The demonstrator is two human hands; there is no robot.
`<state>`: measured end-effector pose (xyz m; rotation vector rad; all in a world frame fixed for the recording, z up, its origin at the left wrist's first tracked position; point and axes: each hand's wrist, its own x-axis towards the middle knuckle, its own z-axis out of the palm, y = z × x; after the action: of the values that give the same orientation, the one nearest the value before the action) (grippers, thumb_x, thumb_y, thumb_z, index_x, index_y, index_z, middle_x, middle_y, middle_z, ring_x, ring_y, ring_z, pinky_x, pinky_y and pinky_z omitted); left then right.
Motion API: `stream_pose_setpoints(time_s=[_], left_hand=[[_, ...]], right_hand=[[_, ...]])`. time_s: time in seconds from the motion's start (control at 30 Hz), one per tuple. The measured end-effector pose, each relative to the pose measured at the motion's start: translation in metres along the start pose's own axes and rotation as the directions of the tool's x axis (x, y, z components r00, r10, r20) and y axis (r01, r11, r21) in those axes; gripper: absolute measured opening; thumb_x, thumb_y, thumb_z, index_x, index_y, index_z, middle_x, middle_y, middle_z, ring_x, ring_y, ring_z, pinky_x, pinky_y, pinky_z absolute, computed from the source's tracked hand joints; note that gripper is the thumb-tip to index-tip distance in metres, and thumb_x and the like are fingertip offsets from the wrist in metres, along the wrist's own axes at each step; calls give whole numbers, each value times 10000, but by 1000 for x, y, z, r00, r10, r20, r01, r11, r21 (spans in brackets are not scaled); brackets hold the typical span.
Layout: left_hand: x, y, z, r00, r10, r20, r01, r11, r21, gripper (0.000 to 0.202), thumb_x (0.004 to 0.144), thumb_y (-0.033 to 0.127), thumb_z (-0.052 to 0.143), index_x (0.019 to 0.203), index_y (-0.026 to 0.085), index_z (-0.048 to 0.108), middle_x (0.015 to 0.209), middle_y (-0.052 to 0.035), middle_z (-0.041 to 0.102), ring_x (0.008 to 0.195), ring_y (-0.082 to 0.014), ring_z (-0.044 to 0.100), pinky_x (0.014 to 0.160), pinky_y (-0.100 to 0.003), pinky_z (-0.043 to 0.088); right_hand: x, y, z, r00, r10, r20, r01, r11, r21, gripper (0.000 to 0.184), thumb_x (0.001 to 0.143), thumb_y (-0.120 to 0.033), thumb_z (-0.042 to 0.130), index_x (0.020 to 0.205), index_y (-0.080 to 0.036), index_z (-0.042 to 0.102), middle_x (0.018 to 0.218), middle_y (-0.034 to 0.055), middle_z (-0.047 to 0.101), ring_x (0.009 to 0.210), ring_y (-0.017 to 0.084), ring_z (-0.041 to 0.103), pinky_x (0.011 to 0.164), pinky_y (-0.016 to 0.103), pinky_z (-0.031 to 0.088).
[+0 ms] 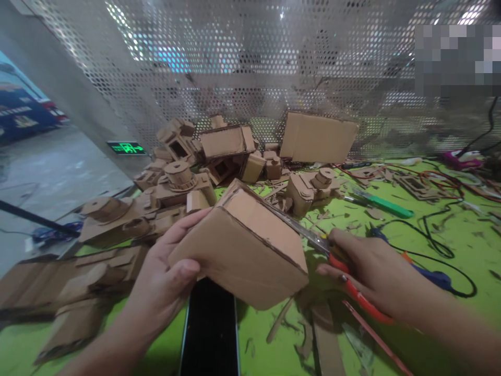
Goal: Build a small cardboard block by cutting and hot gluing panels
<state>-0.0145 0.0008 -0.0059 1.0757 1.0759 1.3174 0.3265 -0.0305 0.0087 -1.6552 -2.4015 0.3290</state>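
A cardboard box (pixel 238 256) is held tilted above the green table by my left hand (pixel 176 266), thumb on its near face and fingers behind its left end. Orange-handled scissors (pixel 340 263) are gripped in my right hand (pixel 371 266). Their metal blades reach up and left along the box's far right edge; whether they touch the card cannot be told. Below the box lies a black phone-like slab (pixel 211 329), partly covered by it. Cardboard strips and scraps (pixel 326 334) lie under my right hand.
Cardboard camera models (pixel 178 180) pile up at the left and back. A larger cardboard box (pixel 319 138) leans against the perforated metal panel (pixel 250 68). At the right are a green-handled cutter (pixel 385 205), a blue tool (pixel 430 277) with a black cable, and scattered scraps on the green tabletop (pixel 462 324).
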Motion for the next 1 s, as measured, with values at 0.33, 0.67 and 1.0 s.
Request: stream_pose_setpoints(time_s=[0.33,0.67,1.0], left_hand=[[-9,7,12,998,-24,-54,28,997,71,828,430,625,1041,1166,309,832,1114,-41,836,1028,-291,698,786,-261,531],[-4,0,1,999,27,20,-29,996,87,819,505,667,1016,1218,311,826,1232,-78,833,1110,-336,728,814,-287,577],[-4,2,-2,994,19,105,-32,992,126,750,492,499,1066,1205,403,855,1256,-59,839,1128,-351,780,905,-333,646]], right_hand=[[1,-6,2,1000,13,5,-13,1000,2,308,1085,-494,497,877,-306,368,662,-30,610,536,212,544,537,306,326],[-2,-4,0,1000,-11,-20,11,1000,-16,268,1050,-421,547,878,-297,383,672,-29,610,546,196,536,538,297,340],[-1,-9,5,1000,12,9,-12,999,35,239,1085,-442,467,904,-303,393,661,-28,615,531,210,539,533,306,331]])
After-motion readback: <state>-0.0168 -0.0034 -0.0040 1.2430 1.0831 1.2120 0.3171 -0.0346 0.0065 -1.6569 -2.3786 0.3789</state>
